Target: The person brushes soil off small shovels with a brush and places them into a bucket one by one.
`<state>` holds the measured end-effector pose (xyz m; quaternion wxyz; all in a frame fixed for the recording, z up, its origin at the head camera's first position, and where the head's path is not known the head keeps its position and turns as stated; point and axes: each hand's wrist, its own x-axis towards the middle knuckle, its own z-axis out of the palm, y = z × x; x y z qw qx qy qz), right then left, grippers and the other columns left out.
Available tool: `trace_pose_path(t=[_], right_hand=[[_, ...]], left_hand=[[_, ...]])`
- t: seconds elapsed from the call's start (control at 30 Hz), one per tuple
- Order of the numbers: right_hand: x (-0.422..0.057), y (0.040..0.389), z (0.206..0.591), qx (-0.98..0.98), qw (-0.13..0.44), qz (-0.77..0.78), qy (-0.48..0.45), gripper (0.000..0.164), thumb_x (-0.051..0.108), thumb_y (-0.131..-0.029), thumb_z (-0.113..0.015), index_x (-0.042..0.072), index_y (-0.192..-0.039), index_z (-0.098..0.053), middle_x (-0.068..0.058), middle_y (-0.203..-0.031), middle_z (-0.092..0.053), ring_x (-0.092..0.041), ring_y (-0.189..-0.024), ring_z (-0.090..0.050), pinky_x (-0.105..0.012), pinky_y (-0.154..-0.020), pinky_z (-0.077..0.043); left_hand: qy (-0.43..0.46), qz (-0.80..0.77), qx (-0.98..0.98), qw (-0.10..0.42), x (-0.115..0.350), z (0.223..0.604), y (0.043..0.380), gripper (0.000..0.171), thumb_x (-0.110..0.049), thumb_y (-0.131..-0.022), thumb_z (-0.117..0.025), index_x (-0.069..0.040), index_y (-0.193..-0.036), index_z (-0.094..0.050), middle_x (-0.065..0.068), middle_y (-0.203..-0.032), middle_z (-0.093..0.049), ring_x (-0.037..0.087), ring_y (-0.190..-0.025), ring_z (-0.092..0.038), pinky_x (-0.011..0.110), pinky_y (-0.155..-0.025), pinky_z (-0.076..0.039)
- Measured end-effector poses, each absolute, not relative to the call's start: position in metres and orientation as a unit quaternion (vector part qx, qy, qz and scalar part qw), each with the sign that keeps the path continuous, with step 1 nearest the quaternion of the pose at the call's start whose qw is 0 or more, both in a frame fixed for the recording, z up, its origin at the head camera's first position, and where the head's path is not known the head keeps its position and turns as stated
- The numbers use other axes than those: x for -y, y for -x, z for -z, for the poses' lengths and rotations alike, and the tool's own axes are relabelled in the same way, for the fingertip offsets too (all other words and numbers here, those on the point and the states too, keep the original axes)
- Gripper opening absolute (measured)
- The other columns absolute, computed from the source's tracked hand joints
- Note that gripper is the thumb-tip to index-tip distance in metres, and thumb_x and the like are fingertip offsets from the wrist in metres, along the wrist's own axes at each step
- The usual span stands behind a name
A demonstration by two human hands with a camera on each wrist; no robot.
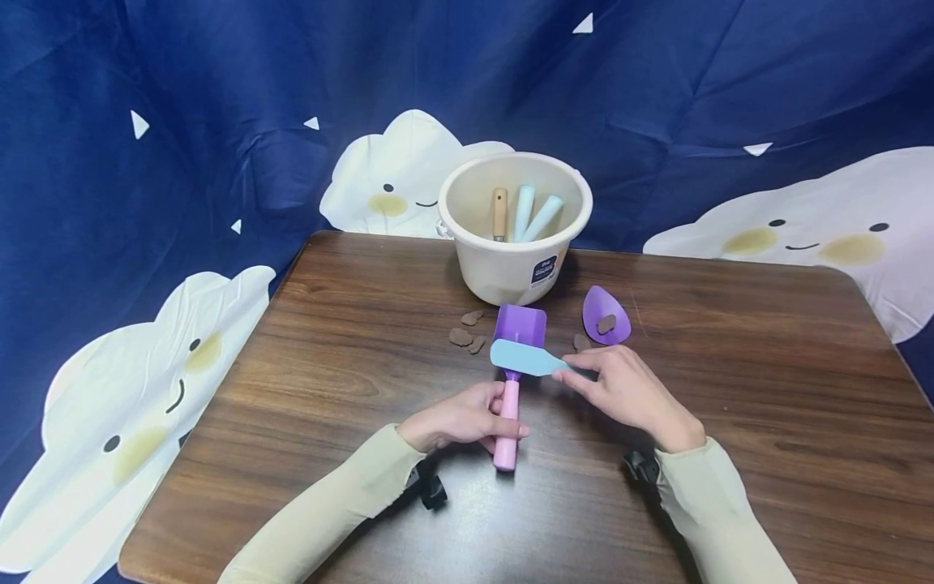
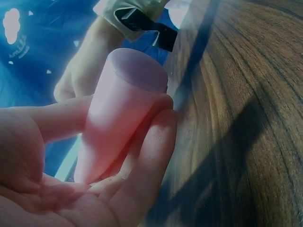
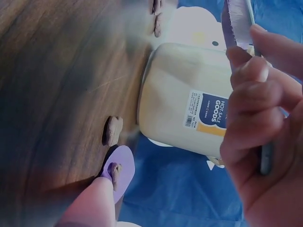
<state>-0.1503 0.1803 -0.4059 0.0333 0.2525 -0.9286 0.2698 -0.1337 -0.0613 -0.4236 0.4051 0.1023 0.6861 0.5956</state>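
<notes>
My left hand (image 1: 474, 415) grips the pink handle (image 1: 507, 434) of a purple shovel (image 1: 521, 323) with its blade pointing away. In the left wrist view, my fingers curl round that handle (image 2: 118, 113). My right hand (image 1: 633, 388) pinches a light blue, flat paddle-shaped tool (image 1: 521, 358) between thumb and fingers. Its blade crosses over the shovel, hiding part of it; whether they touch I cannot tell. Near the right hand lies a purple pointed trowel (image 1: 597, 304) with a brown lump (image 1: 606, 324) on it. In the right wrist view, a pink part (image 3: 92, 205) extends from the trowel.
A cream bucket (image 1: 489, 272) at the table's back edge holds a wooden-handled tool (image 1: 499, 212) and two light blue handles (image 1: 524, 211). Several brown lumps (image 1: 460, 337) lie left of the shovel, another (image 1: 581, 342) beside the trowel. A blue curtain (image 1: 255, 65) hangs behind the wooden table (image 1: 328, 349).
</notes>
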Motion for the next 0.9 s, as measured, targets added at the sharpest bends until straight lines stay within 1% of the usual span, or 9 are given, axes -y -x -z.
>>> trace_pose_path(t=[0.1,0.2,0.27,0.3,0.37,0.53,0.67,0.7,0.9], right_hand=[[-0.1798,0.1506,0.4044,0.936,0.042,-0.253,-0.240,0.028,0.031,-0.089,-0.069,0.008,-0.103,-0.075,-0.003,-0.089,-0.074,-0.008,-0.063,-0.052,-0.031,-0.059,-0.048],[-0.1792,0.1514,0.4038,0.945,0.062,-0.228,-0.225,0.030,0.033,-0.088,-0.069,0.009,-0.105,-0.075,-0.006,-0.094,-0.075,-0.017,-0.074,-0.065,-0.040,-0.062,-0.053],[-0.1790,0.1519,0.4034,0.949,0.078,-0.216,-0.218,0.031,0.034,-0.088,-0.070,0.010,-0.107,-0.075,-0.007,-0.099,-0.075,-0.023,-0.084,-0.069,-0.046,-0.066,-0.054],[-0.1789,0.1522,0.4029,0.950,0.086,-0.212,-0.215,0.030,0.034,-0.088,-0.070,0.011,-0.107,-0.075,-0.006,-0.099,-0.075,-0.025,-0.085,-0.069,-0.047,-0.065,-0.054],[-0.1791,0.1530,0.4026,0.950,0.106,-0.207,-0.210,0.030,0.034,-0.087,-0.070,0.012,-0.107,-0.075,-0.005,-0.097,-0.075,-0.027,-0.083,-0.069,-0.048,-0.063,-0.053],[-0.1808,0.1560,0.4031,0.942,0.186,-0.206,-0.191,0.026,0.030,-0.085,-0.073,0.012,-0.104,-0.076,-0.005,-0.085,-0.073,-0.028,-0.067,-0.065,-0.043,-0.051,-0.047],[-0.1816,0.1579,0.4053,0.929,0.249,-0.210,-0.178,0.025,0.027,-0.084,-0.074,0.012,-0.103,-0.076,-0.007,-0.087,-0.074,-0.031,-0.068,-0.068,-0.044,-0.050,-0.048],[-0.1816,0.1581,0.4060,0.926,0.257,-0.213,-0.176,0.025,0.027,-0.084,-0.074,0.011,-0.103,-0.076,-0.008,-0.089,-0.074,-0.032,-0.070,-0.069,-0.045,-0.050,-0.049],[-0.1806,0.1592,0.4074,0.921,0.263,-0.230,-0.173,0.027,0.026,-0.083,-0.075,0.008,-0.104,-0.075,-0.011,-0.092,-0.075,-0.032,-0.075,-0.070,-0.049,-0.056,-0.051]], left_hand=[[-0.097,-0.596,-0.688,0.403,0.0617,0.4233,0.1335,0.037,0.001,-0.086,-0.067,0.010,-0.114,-0.044,0.023,-0.082,-0.066,0.015,-0.064,-0.067,0.036,-0.060,-0.060],[-0.092,-0.593,-0.693,0.400,0.0618,0.4231,0.1332,0.039,0.000,-0.086,-0.068,0.010,-0.116,-0.045,0.029,-0.089,-0.066,0.015,-0.065,-0.067,0.036,-0.060,-0.060],[-0.091,-0.590,-0.698,0.396,0.0621,0.4231,0.1328,0.039,-0.001,-0.086,-0.068,0.010,-0.116,-0.045,0.028,-0.087,-0.066,0.015,-0.065,-0.067,0.036,-0.060,-0.060],[-0.090,-0.588,-0.700,0.394,0.0623,0.4228,0.1325,0.039,-0.001,-0.085,-0.068,0.009,-0.115,-0.046,0.026,-0.086,-0.066,0.015,-0.064,-0.067,0.036,-0.060,-0.060],[-0.092,-0.585,-0.704,0.392,0.0629,0.4226,0.1321,0.038,-0.001,-0.085,-0.069,0.009,-0.115,-0.046,0.026,-0.086,-0.066,0.015,-0.065,-0.068,0.035,-0.061,-0.060],[-0.101,-0.589,-0.694,0.403,0.0642,0.4220,0.1304,0.036,-0.001,-0.087,-0.066,0.009,-0.115,-0.046,0.024,-0.088,-0.067,0.018,-0.070,-0.069,0.034,-0.063,-0.060],[-0.101,-0.592,-0.686,0.411,0.0641,0.4217,0.1296,0.038,0.000,-0.087,-0.065,0.009,-0.118,-0.045,0.010,-0.084,-0.067,0.016,-0.068,-0.067,0.031,-0.063,-0.060],[-0.101,-0.593,-0.685,0.412,0.0640,0.4218,0.1297,0.038,0.000,-0.087,-0.065,0.009,-0.119,-0.045,0.010,-0.084,-0.066,0.015,-0.067,-0.066,0.031,-0.064,-0.060],[-0.099,-0.598,-0.677,0.418,0.0638,0.4220,0.1306,0.039,0.002,-0.087,-0.064,0.009,-0.119,-0.043,0.032,-0.100,-0.064,0.016,-0.067,-0.067,0.034,-0.065,-0.061]])
